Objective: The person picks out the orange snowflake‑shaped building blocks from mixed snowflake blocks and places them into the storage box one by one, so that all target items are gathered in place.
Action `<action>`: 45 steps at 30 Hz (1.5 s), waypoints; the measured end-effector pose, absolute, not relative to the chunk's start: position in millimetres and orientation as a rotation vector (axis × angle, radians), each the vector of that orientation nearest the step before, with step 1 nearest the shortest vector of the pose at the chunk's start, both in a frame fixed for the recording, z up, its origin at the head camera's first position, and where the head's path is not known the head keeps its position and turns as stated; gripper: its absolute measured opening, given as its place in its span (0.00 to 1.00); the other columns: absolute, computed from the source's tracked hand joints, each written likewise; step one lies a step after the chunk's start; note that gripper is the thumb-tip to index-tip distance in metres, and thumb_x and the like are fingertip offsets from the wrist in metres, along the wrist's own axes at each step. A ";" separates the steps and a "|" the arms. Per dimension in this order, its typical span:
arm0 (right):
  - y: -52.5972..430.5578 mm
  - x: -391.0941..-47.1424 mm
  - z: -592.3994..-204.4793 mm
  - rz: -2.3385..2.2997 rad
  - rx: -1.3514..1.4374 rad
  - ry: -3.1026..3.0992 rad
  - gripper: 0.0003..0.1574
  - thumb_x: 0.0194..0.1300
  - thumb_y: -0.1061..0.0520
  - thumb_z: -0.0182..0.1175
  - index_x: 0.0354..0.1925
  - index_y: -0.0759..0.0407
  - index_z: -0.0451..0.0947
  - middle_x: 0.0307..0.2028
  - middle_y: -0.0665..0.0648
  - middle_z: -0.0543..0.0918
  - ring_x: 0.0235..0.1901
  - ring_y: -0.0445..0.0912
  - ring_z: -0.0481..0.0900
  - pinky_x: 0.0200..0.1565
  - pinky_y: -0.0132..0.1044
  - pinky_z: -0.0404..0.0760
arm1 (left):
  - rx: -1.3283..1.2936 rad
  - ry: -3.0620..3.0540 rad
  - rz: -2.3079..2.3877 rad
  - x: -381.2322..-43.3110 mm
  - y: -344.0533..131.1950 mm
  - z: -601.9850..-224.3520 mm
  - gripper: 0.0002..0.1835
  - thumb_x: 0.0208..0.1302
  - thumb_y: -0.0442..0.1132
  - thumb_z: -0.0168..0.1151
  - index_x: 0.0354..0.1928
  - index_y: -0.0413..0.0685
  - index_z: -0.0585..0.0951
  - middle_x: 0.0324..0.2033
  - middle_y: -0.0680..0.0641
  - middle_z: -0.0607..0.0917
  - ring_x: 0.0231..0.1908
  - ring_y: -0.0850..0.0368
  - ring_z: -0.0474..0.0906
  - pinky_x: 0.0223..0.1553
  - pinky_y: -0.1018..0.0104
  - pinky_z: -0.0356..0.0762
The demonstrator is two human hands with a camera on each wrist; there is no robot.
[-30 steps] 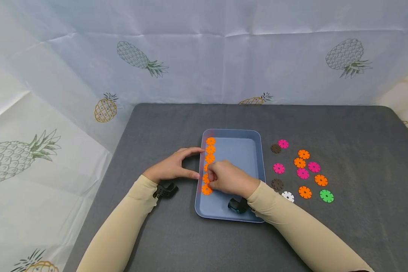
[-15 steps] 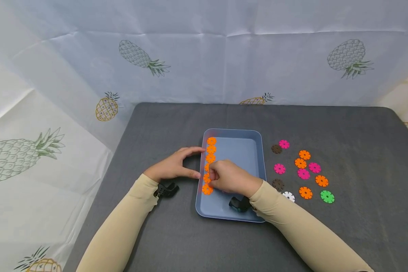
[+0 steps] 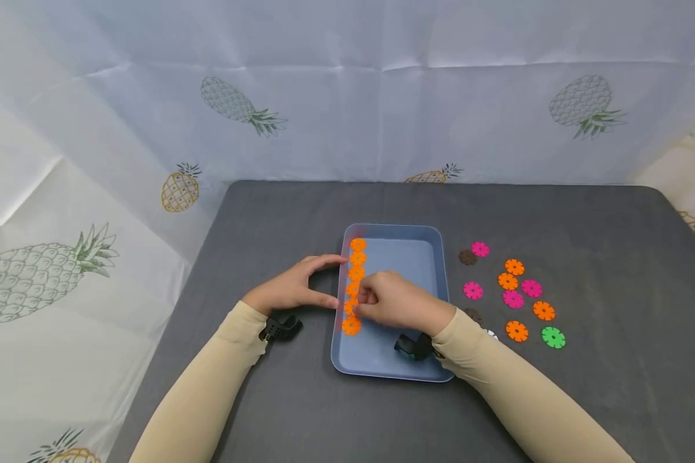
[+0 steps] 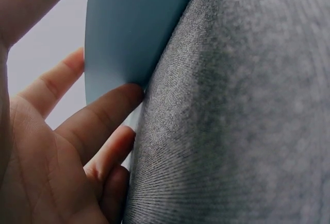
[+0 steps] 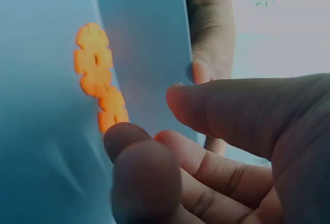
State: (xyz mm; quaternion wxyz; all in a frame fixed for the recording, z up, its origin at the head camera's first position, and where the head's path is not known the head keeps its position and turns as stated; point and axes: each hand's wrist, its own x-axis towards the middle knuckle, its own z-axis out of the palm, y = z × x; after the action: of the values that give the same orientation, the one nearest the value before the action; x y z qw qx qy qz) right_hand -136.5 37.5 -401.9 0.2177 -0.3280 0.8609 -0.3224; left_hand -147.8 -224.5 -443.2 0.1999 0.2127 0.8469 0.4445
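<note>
Inside the blue-grey tray [image 3: 423, 263], several orange notched discs [image 3: 356, 274] lie flat in a column along its left wall. My left hand [image 3: 292, 286] is spread at the outside of that wall, thumb and index fingertip against it. The left wrist view shows its fingers along the tray's outer side [image 4: 129, 28]. Over the tray's middle, my right hand [image 3: 402, 299] bends its fingers beside the lower discs. In the right wrist view its thumb stands apart from the fingers, and a fingertip overlaps the end of an orange disc [image 5: 114, 112]. Nothing shows between thumb and fingers.
Right of the tray, loose discs lie scattered on the grey cloth: pink [image 3: 472, 290], brown [image 3: 468, 257], orange [image 3: 517, 331] and green [image 3: 553, 337]. The right sleeve [image 3: 492, 360] partly covers a white disc [image 3: 491, 334]. A pineapple-print curtain [image 3: 347, 122] hangs behind the table.
My right hand has eased slightly to the right, uncovering more of the middle discs in the column. The left hand stays at the tray's wall. The head view has tilted slightly.
</note>
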 end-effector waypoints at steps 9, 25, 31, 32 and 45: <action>49.7 -134.8 -395.4 -0.924 -0.940 2.398 0.13 0.69 0.58 0.68 0.26 0.55 0.80 0.17 0.45 0.72 0.18 0.38 0.69 0.24 0.31 0.69 | 0.594 2.377 1.253 -146.1 -226.3 -442.7 0.45 0.58 0.50 0.82 0.77 0.63 0.71 0.74 0.55 0.71 0.75 0.50 0.59 0.75 0.44 0.57; 87.2 -124.3 -392.4 -0.901 -0.859 2.448 0.10 0.70 0.53 0.70 0.31 0.49 0.81 0.18 0.43 0.75 0.19 0.39 0.71 0.25 0.33 0.72 | 0.588 2.355 1.255 -143.2 -222.4 -445.6 0.45 0.58 0.52 0.81 0.77 0.65 0.70 0.75 0.55 0.70 0.75 0.50 0.59 0.76 0.42 0.55; 98.2 -119.9 -388.9 -0.903 -0.772 2.515 0.10 0.70 0.53 0.70 0.32 0.50 0.81 0.20 0.44 0.77 0.19 0.40 0.72 0.25 0.35 0.73 | 0.588 2.375 1.242 -142.3 -223.3 -445.8 0.45 0.58 0.51 0.82 0.77 0.65 0.70 0.74 0.55 0.71 0.75 0.51 0.59 0.75 0.44 0.56; 100.2 -119.2 -388.4 -0.909 -0.758 2.521 0.10 0.70 0.53 0.70 0.32 0.50 0.81 0.20 0.44 0.77 0.19 0.40 0.73 0.25 0.35 0.74 | 0.589 2.377 1.239 -142.2 -223.7 -446.4 0.45 0.58 0.51 0.82 0.77 0.65 0.70 0.74 0.55 0.72 0.75 0.51 0.59 0.75 0.44 0.57; 132.5 -114.1 -383.9 -0.930 -0.625 2.561 0.09 0.71 0.49 0.70 0.35 0.50 0.82 0.23 0.45 0.78 0.20 0.41 0.73 0.25 0.36 0.75 | 0.593 2.360 1.257 -142.5 -224.1 -443.7 0.45 0.59 0.50 0.81 0.77 0.63 0.70 0.74 0.54 0.72 0.75 0.50 0.59 0.75 0.44 0.58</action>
State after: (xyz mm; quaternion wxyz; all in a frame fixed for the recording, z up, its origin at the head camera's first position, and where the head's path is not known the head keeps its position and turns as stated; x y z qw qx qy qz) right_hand -114.1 132.5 -383.9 0.1724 -0.2202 0.9025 -0.3276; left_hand -142.5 -224.1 -443.7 0.2002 0.2120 0.8443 0.4496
